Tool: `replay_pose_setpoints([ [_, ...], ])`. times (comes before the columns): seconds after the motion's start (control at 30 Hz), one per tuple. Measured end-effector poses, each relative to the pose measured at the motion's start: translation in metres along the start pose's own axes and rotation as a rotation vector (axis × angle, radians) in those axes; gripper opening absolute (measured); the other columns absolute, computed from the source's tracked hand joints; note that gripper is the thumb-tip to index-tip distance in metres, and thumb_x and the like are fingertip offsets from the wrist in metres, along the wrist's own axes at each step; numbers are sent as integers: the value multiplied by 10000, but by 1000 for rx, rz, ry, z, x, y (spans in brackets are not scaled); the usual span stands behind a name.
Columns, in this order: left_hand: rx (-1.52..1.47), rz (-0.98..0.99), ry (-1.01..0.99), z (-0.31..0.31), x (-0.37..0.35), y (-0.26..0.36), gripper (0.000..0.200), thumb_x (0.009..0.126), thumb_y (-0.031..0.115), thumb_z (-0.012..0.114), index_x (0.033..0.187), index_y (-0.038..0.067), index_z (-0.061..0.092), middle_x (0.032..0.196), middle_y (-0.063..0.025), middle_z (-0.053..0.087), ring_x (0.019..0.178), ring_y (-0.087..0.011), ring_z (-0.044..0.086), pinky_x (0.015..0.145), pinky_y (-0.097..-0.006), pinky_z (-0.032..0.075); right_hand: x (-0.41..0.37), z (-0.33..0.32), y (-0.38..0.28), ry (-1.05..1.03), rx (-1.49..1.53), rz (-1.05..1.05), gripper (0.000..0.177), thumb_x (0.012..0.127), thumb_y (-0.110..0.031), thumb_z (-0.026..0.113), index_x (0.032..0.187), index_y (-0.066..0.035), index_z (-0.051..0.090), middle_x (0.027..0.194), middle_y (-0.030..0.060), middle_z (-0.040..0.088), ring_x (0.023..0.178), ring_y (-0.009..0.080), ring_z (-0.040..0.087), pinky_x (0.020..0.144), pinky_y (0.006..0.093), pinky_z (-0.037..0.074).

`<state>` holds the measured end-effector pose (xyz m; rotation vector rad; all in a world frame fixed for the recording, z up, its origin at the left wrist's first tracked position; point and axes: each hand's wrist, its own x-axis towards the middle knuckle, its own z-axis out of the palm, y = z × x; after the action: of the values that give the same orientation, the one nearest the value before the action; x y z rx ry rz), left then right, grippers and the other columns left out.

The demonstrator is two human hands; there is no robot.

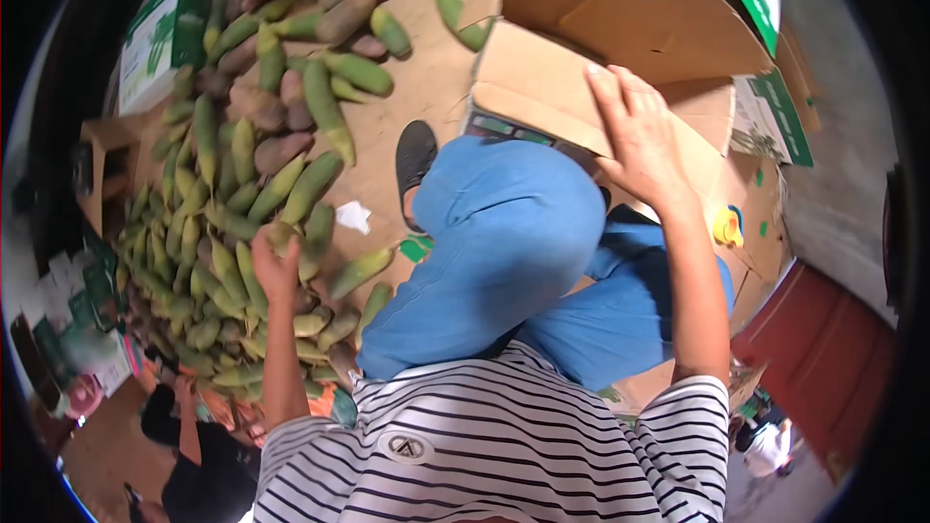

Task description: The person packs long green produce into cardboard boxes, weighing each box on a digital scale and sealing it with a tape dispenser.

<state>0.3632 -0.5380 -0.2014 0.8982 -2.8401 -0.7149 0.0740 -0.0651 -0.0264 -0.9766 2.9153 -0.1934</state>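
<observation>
My left hand (pixel 276 266) reaches into a large heap of green radishes (pixel 228 281). Its fingers curl round the end of one green radish (pixel 283 234). Over on the right, my right hand (pixel 639 140) grips the flap of an open cardboard box (pixel 542 87), fingers laid over it and thumb at the near edge. The visible part of the box's inside is bare brown cardboard; its bottom is partly hidden by the flap. Some radishes in the upper heap look reddish-purple (pixel 257 102).
My bent knees (pixel 513 213) lie between heap and box. A yellow tape roll (pixel 727 227) sits right of my legs. White paper (pixel 354 217) lies on the floor. A green-and-white carton (pixel 160 44) stands at upper left. Another person in dark clothes (pixel 208 475) is at lower left.
</observation>
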Motion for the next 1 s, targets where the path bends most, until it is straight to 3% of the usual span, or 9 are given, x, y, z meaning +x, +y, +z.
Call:
replay_pose_setpoints([
  [0.07,-475,-111,53,-26,30,63,496,821,65,711,1256,-28,492,1160,-132,604,1060,-207,586,941,-331,455,-2,0,-1,-2,7,11,964,599,-116,793,1441,-127,324,1382,216,397,1285,363,390,1094,475,293],
  [0.2,-879,360,407,-65,64,236,478,844,-6,660,1282,-51,474,1137,-135,610,1008,-207,608,897,-336,490,-6,3,0,-2,-14,7,966,628,-161,795,1459,-135,302,1387,215,389,1288,362,388,1094,484,294],
  [0.27,-1191,398,394,-77,75,316,468,842,-13,663,1273,-45,484,1138,-123,615,969,-186,618,870,-310,499,-6,2,1,0,-18,2,973,631,-175,799,1463,-137,297,1388,216,387,1286,364,389,1093,482,296],
  [0.4,-1392,493,117,-45,102,414,419,816,35,716,1188,-23,531,1107,-88,616,961,-144,606,836,-268,502,-4,-2,-1,0,20,11,1017,583,-119,808,1463,-144,299,1359,201,395,1253,375,402,1088,462,307],
  [0.47,-1459,462,-174,-17,102,437,393,823,64,719,1166,-15,544,1120,-89,599,1009,-142,589,845,-271,501,-5,1,1,9,0,6,1020,580,-116,811,1462,-147,300,1347,196,399,1252,374,403,1086,460,309],
  [0.6,-1147,331,-109,27,102,363,336,876,134,674,1155,-7,553,1108,-80,597,1030,-153,582,884,-287,485,-5,5,4,47,27,-35,1017,578,-112,813,1457,-146,304,1340,199,400,1251,371,404,1085,459,310],
  [0.77,-561,29,56,71,71,114,380,856,224,676,1135,-9,564,1052,-123,621,1006,-213,587,874,-338,461,0,3,5,-10,83,12,943,613,-138,776,1442,-137,327,1309,230,458,1243,393,426,1043,459,355],
  [0.9,142,-54,248,18,15,-53,442,790,249,671,1101,-40,549,1084,-231,575,1058,-393,525,929,-457,413,3,8,0,-26,99,11,987,583,-62,751,1461,-145,308,1316,194,450,1237,373,433,1039,453,356],
  [1.0,503,-298,277,-23,-16,-137,554,756,276,703,1163,-44,510,1122,-231,569,1081,-412,517,942,-466,417,2,11,3,-12,72,0,996,572,-23,717,1468,-150,303,1321,179,435,1223,372,436,1041,444,354],
])
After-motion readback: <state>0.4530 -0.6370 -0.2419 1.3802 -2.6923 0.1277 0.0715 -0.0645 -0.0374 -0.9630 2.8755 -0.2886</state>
